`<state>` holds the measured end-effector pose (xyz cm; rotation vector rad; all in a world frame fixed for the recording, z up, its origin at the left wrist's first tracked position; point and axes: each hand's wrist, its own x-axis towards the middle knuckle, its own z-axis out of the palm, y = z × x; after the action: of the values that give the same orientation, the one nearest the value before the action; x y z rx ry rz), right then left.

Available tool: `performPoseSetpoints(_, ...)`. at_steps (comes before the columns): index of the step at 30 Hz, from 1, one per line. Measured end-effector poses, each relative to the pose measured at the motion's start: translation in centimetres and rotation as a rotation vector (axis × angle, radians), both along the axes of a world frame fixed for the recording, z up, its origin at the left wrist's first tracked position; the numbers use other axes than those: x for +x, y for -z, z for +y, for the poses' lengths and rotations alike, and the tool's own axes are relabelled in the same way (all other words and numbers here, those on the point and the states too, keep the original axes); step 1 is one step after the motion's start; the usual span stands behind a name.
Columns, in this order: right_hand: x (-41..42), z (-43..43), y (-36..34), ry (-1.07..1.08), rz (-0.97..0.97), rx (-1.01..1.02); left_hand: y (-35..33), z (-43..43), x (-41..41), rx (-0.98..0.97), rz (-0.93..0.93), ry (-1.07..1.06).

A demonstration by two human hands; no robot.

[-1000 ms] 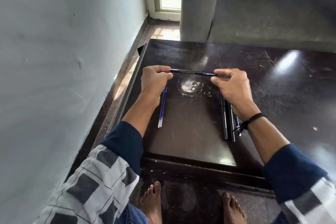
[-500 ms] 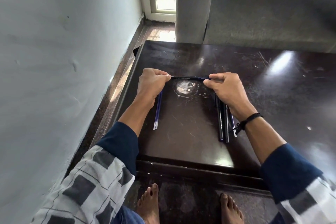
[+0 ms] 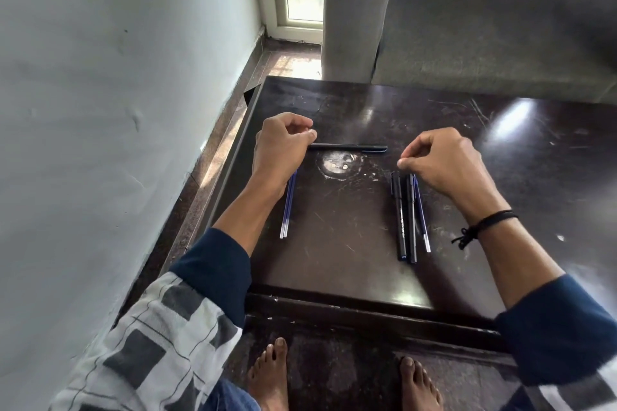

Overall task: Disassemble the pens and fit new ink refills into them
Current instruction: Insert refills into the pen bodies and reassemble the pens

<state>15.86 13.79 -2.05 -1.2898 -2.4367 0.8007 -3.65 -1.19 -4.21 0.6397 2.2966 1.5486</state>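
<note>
A black pen [image 3: 349, 147] lies crosswise on the surface [image 3: 334, 264], its left end at the curled left grip [image 3: 282, 147]; the curled right grip [image 3: 440, 163] hovers apart.

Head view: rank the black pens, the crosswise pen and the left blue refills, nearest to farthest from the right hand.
1. Black pens, under the right hand.
2. Crosswise pen, centre, left of it.
3. Blue refills, far left.
</note>
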Motion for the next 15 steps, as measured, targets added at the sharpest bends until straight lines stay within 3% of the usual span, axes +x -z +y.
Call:
performPoseSetpoints(6,-0.3,-2.4,1.0,-0.144,-0.189,0.128,-0.6,-0.1,0.7,0.031,0.019,0.059)
performPoseSetpoints(15,-1.2,-4.9,1.7,-0.323,-0.193,0.058,-0.5,-0.2,1.5,-0.003,0.000,0.080)
